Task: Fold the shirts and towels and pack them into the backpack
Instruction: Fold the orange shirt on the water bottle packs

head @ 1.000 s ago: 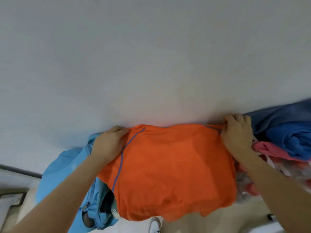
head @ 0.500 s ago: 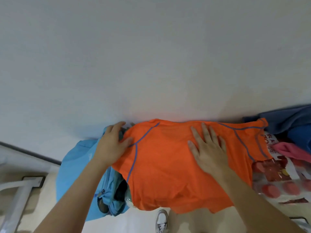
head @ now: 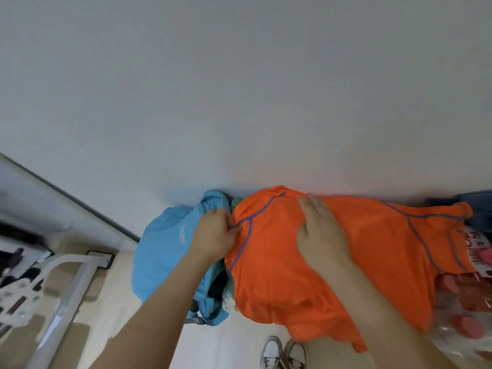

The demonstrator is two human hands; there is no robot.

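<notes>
An orange shirt point(head: 372, 251) with purple seams lies spread on the white table edge, its lower part hanging over the front. My left hand point(head: 215, 233) pinches the shirt's left edge next to the light blue backpack point(head: 165, 251), which hangs open at the table's left side. My right hand point(head: 319, 230) lies flat with straight fingers on the middle of the shirt, pressing it down.
The white table point(head: 239, 102) stretches far ahead. A dark blue cloth point(head: 479, 209) lies at the right edge, with a plastic package with red print point(head: 468, 294) below it. White shoes point(head: 282, 352) stand on the floor; a white frame point(head: 66, 288) is at left.
My right hand let go of the shirt's right corner and moved left to lie flat on its middle. My left hand slid left with the shirt's edge toward the backpack. The view shifted left.
</notes>
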